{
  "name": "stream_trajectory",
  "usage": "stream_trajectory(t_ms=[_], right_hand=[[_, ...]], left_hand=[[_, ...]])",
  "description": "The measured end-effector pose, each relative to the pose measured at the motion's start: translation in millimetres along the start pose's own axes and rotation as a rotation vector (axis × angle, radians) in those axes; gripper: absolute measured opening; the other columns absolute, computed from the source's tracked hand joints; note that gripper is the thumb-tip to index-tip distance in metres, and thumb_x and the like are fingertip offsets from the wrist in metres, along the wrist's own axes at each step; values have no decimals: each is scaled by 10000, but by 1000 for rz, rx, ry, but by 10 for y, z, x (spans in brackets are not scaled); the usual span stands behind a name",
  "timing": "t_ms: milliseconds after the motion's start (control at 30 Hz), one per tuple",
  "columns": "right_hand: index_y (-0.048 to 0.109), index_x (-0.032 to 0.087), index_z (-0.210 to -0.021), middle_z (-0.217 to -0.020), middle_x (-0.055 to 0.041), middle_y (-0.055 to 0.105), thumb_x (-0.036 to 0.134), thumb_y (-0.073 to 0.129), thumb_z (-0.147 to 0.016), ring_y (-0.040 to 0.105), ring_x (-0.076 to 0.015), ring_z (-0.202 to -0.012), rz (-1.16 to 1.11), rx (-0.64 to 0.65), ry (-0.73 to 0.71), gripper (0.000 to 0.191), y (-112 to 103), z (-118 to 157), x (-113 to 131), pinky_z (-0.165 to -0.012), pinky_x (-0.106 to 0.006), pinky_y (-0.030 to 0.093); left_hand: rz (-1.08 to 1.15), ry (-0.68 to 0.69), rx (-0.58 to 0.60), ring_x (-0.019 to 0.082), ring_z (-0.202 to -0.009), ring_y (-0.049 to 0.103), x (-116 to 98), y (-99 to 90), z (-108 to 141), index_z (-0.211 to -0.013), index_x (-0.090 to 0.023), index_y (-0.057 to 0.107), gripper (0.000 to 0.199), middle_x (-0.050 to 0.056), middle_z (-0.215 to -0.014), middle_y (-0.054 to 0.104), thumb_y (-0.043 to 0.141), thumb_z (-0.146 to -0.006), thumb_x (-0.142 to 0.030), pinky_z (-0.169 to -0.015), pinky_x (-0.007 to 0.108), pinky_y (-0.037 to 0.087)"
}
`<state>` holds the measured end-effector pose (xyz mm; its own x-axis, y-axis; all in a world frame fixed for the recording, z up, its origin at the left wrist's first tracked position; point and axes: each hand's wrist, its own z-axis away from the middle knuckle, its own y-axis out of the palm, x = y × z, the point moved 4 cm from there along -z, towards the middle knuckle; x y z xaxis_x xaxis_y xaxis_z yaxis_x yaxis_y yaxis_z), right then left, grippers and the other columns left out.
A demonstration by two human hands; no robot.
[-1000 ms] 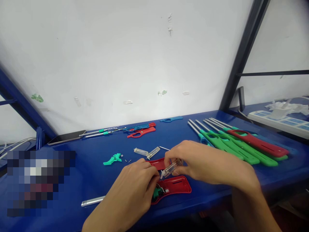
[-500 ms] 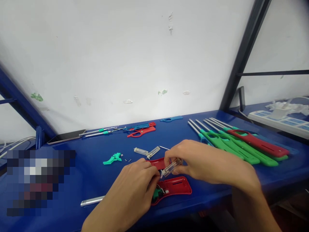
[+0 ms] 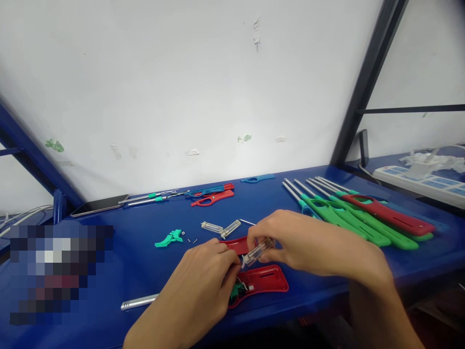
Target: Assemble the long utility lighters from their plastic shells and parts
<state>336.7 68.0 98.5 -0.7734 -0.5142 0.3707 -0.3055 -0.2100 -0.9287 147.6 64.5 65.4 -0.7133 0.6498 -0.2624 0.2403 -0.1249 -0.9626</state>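
My right hand [image 3: 283,242] pinches a clear plastic lighter fuel tank [image 3: 258,252], tilted with its white valve end toward my left hand. The fingers of my left hand [image 3: 210,271] are bent together close to that valve end, and whatever they hold is hidden. Under them lies an opened red lighter casing half [image 3: 271,279] with a green part and thin white wire inside. A metal lighter tube [image 3: 140,302] sticks out left beyond my left wrist. Behind the hands is another red casing half [image 3: 237,245], partly covered.
Two more clear tanks [image 3: 221,228], a green trigger piece [image 3: 170,238] and tiny metal bits lie behind my left hand. Several assembled lighters [image 3: 363,218] rest at right. Blue and red casing parts [image 3: 210,195] and a tablet-like dark device [image 3: 100,205] lie along the wall.
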Motion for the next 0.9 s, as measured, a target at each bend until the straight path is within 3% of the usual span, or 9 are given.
stream_trajectory(t_ms=[900], right_hand=[[777,275,-971,-919,10,795,164,713,-963,714,-198,-884,-6,4,7,128,10,-23,-10,-683,-261,421]], left_hand=[[27,-4,5,225,-847,691,37,44,-12,-932,-243,745,285,15,-946,746,507,-1060,-152,-753,340,437]])
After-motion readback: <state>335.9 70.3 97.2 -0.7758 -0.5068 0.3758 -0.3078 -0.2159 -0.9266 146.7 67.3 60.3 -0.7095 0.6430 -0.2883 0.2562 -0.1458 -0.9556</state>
